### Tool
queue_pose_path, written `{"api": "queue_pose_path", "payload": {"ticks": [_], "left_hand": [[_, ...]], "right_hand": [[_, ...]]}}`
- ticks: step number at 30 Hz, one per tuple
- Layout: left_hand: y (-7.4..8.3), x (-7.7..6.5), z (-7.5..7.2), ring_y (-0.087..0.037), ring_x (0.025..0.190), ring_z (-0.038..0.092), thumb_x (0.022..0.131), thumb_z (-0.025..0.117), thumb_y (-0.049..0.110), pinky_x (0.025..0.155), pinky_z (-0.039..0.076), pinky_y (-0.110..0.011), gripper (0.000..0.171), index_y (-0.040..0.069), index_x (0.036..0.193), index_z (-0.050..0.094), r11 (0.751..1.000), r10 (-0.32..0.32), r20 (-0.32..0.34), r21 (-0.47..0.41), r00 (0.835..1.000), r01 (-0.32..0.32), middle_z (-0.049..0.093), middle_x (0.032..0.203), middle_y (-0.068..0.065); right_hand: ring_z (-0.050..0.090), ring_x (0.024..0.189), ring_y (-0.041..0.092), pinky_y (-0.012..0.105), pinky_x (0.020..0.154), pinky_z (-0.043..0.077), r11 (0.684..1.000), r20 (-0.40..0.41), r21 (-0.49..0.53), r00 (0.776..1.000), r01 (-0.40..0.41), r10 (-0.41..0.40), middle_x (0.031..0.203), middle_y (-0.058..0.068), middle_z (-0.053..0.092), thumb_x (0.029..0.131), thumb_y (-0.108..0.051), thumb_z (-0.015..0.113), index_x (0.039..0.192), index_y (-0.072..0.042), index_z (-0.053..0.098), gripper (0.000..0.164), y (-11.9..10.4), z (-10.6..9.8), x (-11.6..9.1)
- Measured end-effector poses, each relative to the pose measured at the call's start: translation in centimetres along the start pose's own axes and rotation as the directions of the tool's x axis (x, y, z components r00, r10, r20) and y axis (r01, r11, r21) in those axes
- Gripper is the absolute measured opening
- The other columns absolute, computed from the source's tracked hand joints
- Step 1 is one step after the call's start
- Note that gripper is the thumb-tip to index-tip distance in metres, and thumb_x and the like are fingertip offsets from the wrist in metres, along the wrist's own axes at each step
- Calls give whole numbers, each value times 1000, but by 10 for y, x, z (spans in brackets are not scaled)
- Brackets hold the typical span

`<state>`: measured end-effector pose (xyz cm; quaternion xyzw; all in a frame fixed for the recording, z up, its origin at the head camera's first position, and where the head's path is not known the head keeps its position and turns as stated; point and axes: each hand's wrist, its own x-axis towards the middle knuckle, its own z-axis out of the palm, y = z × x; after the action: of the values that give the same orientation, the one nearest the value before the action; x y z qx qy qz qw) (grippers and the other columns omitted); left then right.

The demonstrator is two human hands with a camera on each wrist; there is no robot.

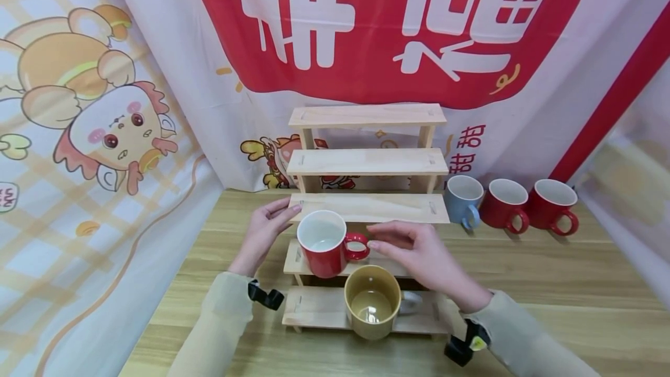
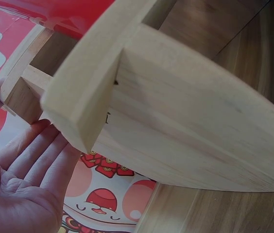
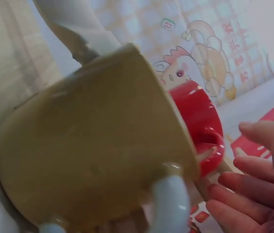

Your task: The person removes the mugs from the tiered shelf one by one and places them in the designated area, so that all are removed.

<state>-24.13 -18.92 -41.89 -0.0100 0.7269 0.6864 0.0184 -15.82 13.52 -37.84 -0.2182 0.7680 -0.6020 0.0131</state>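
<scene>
A stepped wooden display stand [image 1: 369, 160] rises in the middle of the head view. On its second step from the bottom stands a red mug [image 1: 323, 258], white inside, its handle facing right. My left hand [image 1: 262, 236] touches the left end of the step above; in the left wrist view its fingers are mostly straight beside the wood. Close to the red mug's handle, my right hand [image 1: 419, 246] holds nothing, fingers relaxed and apart. A mustard-yellow mug [image 1: 369, 327] with a pale handle sits on the lowest step, and hides part of the red mug in the right wrist view.
To the right of the stand, a light blue mug [image 1: 460, 205] and two red mugs, one in the middle [image 1: 497, 211] and one at the end [image 1: 544, 208], stand in a row on the wood-grain table [image 1: 565, 290]. Printed cloth [image 1: 220, 150] hangs behind and along the sides.
</scene>
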Motion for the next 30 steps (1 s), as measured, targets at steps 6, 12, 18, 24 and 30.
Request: {"api": "queue_pose_path", "payload": {"ticks": [6, 12, 18, 24, 30], "left_hand": [[1, 0, 1, -26, 125, 59, 94, 77, 31, 102, 52, -36, 65, -2, 144, 53, 1000, -8, -2, 10, 1000, 8, 59, 140, -18], [1, -1, 1, -26, 125, 58, 94, 77, 32, 99, 53, -32, 66, -2, 144, 52, 1000, -6, -1, 13, 1000, 6, 58, 141, -18], [1, -1, 0, -26, 126, 58, 94, 77, 32, 99, 53, -33, 66, -2, 144, 52, 1000, -2, 2, 11, 1000, 2, 58, 140, -18], [0, -1, 0, -26, 125, 59, 92, 78, 35, 98, 54, -33, 68, -1, 144, 53, 1000, -7, -1, 27, 1000, 7, 59, 140, -17], [0, -1, 1, -26, 125, 58, 93, 78, 34, 97, 54, -31, 67, -2, 144, 53, 1000, 0, -1, 18, 1000, 0, 58, 141, -17]], "right_hand": [[73, 96, 20, 30, 82, 60, 999, 9, 16, 999, -35, 34, 111, 10, 74, 93, -18, 78, 120, -4, 73, 31, 4, 17, 2], [73, 94, 20, 31, 80, 61, 998, 4, 18, 998, -67, 67, 109, 7, 75, 93, -21, 78, 118, -8, 75, 28, 4, 25, 8], [73, 96, 21, 38, 80, 62, 995, -5, 38, 996, -91, 91, 109, 6, 75, 95, -25, 76, 116, -7, 76, 28, 4, 30, 15], [73, 96, 22, 35, 79, 62, 994, -27, 59, 995, -93, 95, 109, 6, 75, 95, -23, 76, 115, -6, 77, 26, 7, 34, 16], [72, 96, 23, 33, 79, 62, 993, -28, 72, 995, -92, 94, 108, 7, 75, 95, -22, 76, 114, -5, 76, 26, 9, 35, 16]]}}
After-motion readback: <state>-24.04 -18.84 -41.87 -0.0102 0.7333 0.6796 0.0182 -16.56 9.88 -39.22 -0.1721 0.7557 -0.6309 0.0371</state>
